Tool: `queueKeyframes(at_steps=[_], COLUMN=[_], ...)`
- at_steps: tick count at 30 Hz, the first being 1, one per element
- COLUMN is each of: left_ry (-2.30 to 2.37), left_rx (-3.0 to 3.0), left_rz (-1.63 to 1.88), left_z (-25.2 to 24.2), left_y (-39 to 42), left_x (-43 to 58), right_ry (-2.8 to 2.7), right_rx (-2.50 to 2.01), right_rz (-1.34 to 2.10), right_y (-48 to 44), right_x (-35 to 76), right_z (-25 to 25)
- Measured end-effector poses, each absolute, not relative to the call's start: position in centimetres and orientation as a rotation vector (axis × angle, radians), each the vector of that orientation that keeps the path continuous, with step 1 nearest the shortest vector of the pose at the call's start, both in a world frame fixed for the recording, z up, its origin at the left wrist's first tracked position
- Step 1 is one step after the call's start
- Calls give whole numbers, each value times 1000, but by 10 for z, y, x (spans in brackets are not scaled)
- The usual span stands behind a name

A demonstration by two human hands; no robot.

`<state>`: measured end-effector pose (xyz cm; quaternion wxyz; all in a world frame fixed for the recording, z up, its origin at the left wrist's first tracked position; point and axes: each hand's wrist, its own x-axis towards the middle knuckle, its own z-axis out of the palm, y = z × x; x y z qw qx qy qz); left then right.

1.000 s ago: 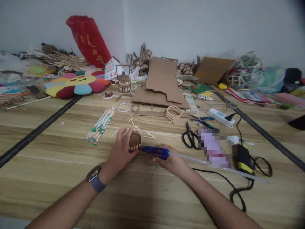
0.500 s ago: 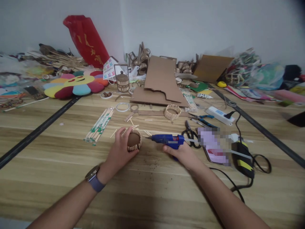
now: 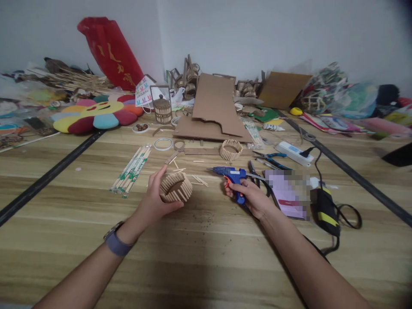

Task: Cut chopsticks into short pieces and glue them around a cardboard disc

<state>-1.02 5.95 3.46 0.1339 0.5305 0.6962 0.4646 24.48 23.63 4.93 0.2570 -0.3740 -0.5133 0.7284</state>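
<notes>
My left hand [image 3: 153, 205] is wrapped round a small round basket of short wooden sticks [image 3: 175, 188], held tilted just above the wooden tabletop [image 3: 199, 253]. My right hand [image 3: 254, 198] grips the handle of a blue hot glue gun [image 3: 232, 177], its nozzle pointing left toward the basket but a hand's width away from it. A clear glue stick pokes out of the gun's back. Loose cut sticks [image 3: 198, 179] lie between the two hands.
Wrapped chopsticks [image 3: 131, 170] lie left of the basket. Scissors and pliers [image 3: 268, 162], a power strip [image 3: 294, 152], a black and yellow tool [image 3: 325, 211] and cables sit at right. A second stick ring [image 3: 231, 149], cardboard sheets [image 3: 215, 112] and a flower cushion [image 3: 96, 114] lie farther back.
My right hand has drawn the glue gun away to the right and turned it upright. My left hand has tipped the basket so its stick side faces me.
</notes>
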Motion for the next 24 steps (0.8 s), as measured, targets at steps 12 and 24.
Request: queueKeyframes(at_steps=[12,24], left_ry=[1995,2272], left_rx=[1431,1792], left_rz=[1399,1280], left_z=[34,30], left_y=[59,60], left_x=[-11,-2], right_ry=[-1568,-2390], right_rx=[-953,-672], right_rz=[1716,1257], right_y=[214,179], right_x=[244,230], right_z=[59,51])
